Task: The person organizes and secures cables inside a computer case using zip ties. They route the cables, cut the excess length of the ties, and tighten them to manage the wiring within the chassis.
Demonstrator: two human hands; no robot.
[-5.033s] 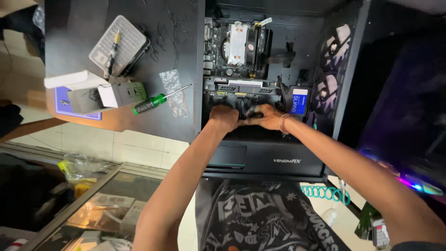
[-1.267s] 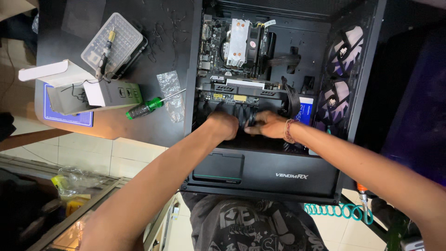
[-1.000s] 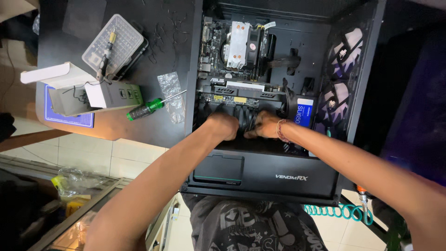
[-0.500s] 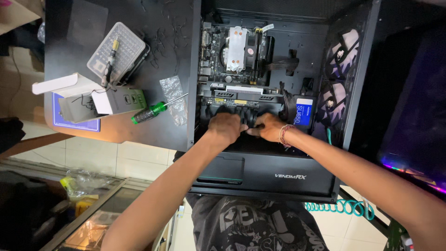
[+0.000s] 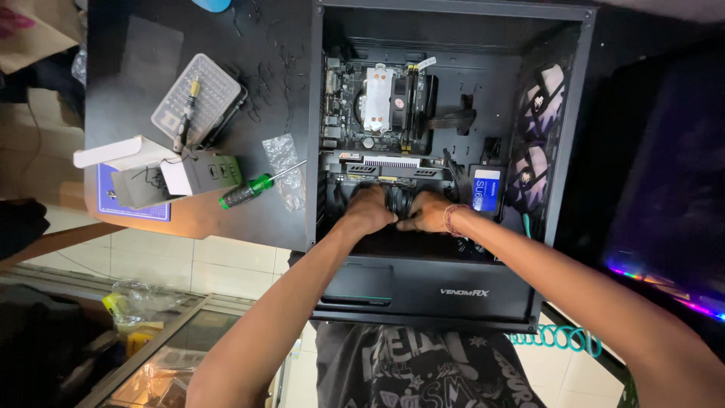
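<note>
Two hands are sunk among dark cables inside an open computer case.

On the counter [image 5: 151, 45] a green-handled screwdriver [image 5: 245, 191] is seen lying near the case [image 5: 423, 291]. The left hand [image 5: 369, 211] and right hand [image 5: 425, 215] are curled on a black cable bundle [image 5: 398, 198] under the graphics card [image 5: 393, 166]; fingertips are hidden, so the grip cannot be told.
</note>
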